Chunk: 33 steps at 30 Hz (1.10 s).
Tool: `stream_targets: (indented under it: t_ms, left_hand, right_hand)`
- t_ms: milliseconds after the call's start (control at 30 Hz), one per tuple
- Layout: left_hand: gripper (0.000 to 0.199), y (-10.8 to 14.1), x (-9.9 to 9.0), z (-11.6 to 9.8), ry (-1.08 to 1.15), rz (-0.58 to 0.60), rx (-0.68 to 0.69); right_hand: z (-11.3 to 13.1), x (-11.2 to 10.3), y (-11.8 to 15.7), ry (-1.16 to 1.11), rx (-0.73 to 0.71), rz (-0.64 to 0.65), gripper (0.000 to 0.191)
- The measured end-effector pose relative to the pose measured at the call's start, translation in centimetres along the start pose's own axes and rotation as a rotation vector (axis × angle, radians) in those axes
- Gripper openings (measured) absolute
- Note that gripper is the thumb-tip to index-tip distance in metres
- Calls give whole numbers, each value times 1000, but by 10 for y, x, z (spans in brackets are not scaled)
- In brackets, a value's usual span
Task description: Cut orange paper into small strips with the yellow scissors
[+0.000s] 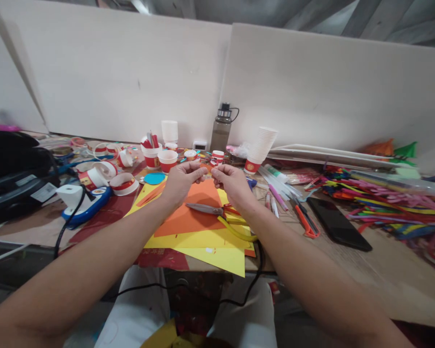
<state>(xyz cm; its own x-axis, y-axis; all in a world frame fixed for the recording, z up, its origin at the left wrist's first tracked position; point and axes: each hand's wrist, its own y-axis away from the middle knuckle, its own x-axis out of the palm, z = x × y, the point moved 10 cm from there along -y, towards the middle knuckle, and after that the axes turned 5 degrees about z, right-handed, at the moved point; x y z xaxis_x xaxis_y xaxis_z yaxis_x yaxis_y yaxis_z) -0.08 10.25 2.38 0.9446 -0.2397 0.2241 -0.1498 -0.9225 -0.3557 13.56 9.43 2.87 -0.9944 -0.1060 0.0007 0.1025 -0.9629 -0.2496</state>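
Note:
My left hand (184, 180) and my right hand (232, 181) are raised over the papers, fingertips pinched and almost meeting. Whatever is between the fingertips, if anything, is too small to make out. Below them lies a sheet of orange paper (195, 222) on top of yellow paper (217, 258). Scissors (206, 209) rest on the orange sheet, their blades pointing left and their handles partly behind my right wrist. A yellow strip (235, 231) curves beside the handles. A blue paper disc (154, 179) sits left of my left hand.
Paper cups (167, 159), a cup stack (263, 145) and a bottle (221, 128) stand along the back. At right lie a utility knife (306, 220), a phone (339, 223) and many colourful pipe cleaners (391, 198). A blue power strip (87, 208) and cut cup rings (123, 183) are at left.

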Motion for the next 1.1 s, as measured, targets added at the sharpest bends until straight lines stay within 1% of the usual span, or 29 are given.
stream_targets:
  t_ms: [133,267,367,467,567,667,900,1000,1100]
  left_hand:
    - [22,0,0,0,-4,8,-1]
    - [20,0,-1,-1,-4,2,11]
    - [19,1,0,-1,21,0,-2]
    - [20,1,5,1,92,11,-35]
    - [20,2,11,5,146,38,-61]
    - [21,3,14,8,175,41,-75]
    - [17,1,10,12,258,15,-131]
    - [16,0,7,12,260,15,-137]
    - [16,0,9,14,271,33,-150]
  right_hand:
    - [-7,4,1,-93,54,37,27]
    - [-8,8,3,-135,83,67,28]
    - [-7,7,4,-139,71,48,27]
    - [-7,4,4,-139,45,-3,25]
    - [-4,2,5,-117,-1,-48,21]
    - [0,3,7,-95,-42,-64,18]
    - [3,6,7,-44,-51,-24,20]
    - [4,3,6,19,-69,-44,21]
    - [4,0,6,64,-78,-75,20]
